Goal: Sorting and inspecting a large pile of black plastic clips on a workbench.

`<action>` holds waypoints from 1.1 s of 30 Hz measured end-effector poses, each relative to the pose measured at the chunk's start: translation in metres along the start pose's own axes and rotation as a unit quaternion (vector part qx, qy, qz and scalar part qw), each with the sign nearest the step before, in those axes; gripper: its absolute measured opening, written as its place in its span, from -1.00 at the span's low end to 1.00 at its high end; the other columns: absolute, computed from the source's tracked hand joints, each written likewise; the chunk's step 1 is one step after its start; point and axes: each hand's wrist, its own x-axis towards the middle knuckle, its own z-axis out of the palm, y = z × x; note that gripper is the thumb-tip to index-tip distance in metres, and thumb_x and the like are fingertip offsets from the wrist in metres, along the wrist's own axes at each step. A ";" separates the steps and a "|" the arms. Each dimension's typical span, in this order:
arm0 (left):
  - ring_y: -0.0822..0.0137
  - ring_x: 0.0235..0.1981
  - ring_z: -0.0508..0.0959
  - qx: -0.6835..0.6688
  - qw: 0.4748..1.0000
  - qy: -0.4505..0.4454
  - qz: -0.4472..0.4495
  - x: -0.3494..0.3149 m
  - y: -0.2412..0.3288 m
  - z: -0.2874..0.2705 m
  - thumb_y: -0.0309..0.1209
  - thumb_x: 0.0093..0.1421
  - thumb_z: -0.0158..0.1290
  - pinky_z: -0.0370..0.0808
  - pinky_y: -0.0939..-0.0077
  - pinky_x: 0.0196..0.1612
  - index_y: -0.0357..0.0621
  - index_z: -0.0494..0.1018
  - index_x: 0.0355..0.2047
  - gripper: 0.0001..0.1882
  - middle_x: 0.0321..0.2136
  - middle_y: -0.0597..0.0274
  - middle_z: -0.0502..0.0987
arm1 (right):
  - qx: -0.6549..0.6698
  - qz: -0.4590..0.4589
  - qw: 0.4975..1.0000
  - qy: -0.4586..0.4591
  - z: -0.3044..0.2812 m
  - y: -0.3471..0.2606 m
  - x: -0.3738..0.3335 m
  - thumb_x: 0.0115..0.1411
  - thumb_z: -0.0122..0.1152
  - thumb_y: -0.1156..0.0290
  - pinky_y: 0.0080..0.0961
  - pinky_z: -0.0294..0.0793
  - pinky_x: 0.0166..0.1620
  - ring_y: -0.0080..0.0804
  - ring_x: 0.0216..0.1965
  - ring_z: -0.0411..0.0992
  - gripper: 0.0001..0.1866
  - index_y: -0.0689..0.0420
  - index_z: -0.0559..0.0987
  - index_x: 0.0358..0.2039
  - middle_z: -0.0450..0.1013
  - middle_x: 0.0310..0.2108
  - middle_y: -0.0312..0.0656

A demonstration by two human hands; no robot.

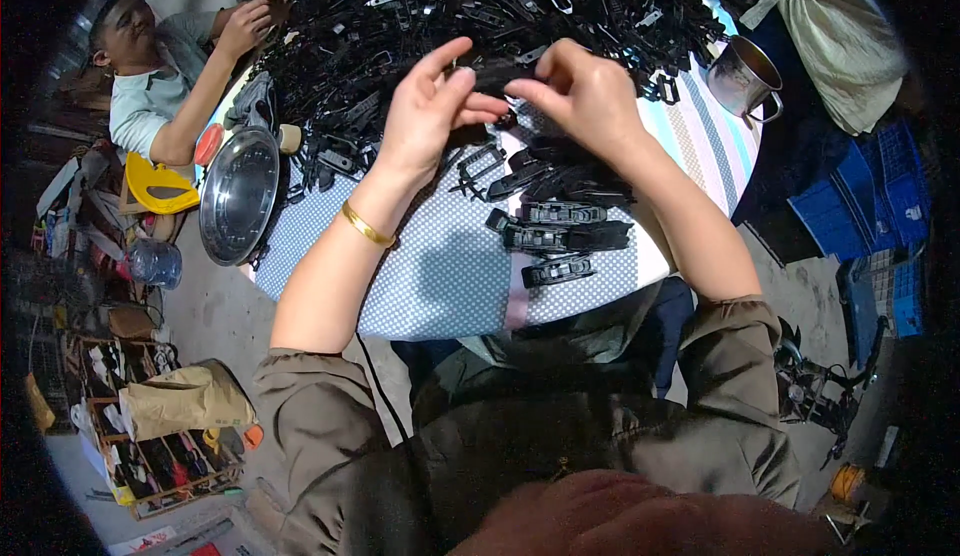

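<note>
My left hand (418, 124) is raised over the near edge of a heap of black plastic parts (420, 16), its index finger stretched out apart from the thumb. A gold bangle (367, 226) circles that wrist. Opposite it, my right hand (598, 101) has curled fingers, with its thumb pointing toward the left hand; whatever lies inside them is hidden. Between the hands and my body, several long black clip-like parts (565, 239) lie side by side on the patterned tablecloth (430, 291). A black rectangular frame piece (482, 164) rests just below my left fingers.
A steel basin (238, 196) sits at the table's left edge, near a yellow plastic piece (160, 186). On the right stands a metal mug (743, 76). Another person (165, 76) works at the far left. Blue crates (870, 196) are on the right, a rack (165, 436) lower left.
</note>
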 end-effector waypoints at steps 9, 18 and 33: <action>0.22 -0.37 0.55 0.015 0.994 0.098 -0.039 0.005 -0.009 -0.010 -0.42 0.27 -0.29 0.52 0.58 -0.34 -0.38 0.06 0.07 -0.60 -0.36 0.05 0.41 | 0.098 -0.237 0.931 -0.260 0.026 -0.012 -0.013 -0.16 0.28 0.34 -0.38 0.37 -0.24 -0.24 -0.40 0.39 -0.78 0.17 0.55 -0.49 0.46 -0.50 -0.20; 0.21 -0.30 0.53 -0.018 0.994 0.085 -0.067 0.005 -0.014 -0.009 -0.41 0.27 -0.30 0.52 0.53 -0.28 -0.38 0.07 0.06 -0.60 -0.21 -0.05 0.38 | 0.071 -0.247 0.915 -0.312 0.009 -0.018 -0.006 -0.19 0.25 0.50 -0.42 0.43 -0.34 -0.21 -0.43 0.46 -0.65 0.17 0.51 -0.28 0.47 -0.47 -0.09; 0.31 -0.23 0.51 -0.149 0.984 -0.052 -0.079 -0.004 -0.013 -0.002 -0.40 0.22 -0.15 0.51 0.51 -0.16 -0.35 0.16 0.03 -0.59 -0.18 0.05 0.41 | 0.269 -0.133 0.948 -0.105 0.000 0.008 0.008 -0.14 0.26 0.48 -0.57 0.40 -0.13 -0.44 -0.24 0.45 -0.65 0.21 0.52 -0.25 0.48 -0.27 -0.18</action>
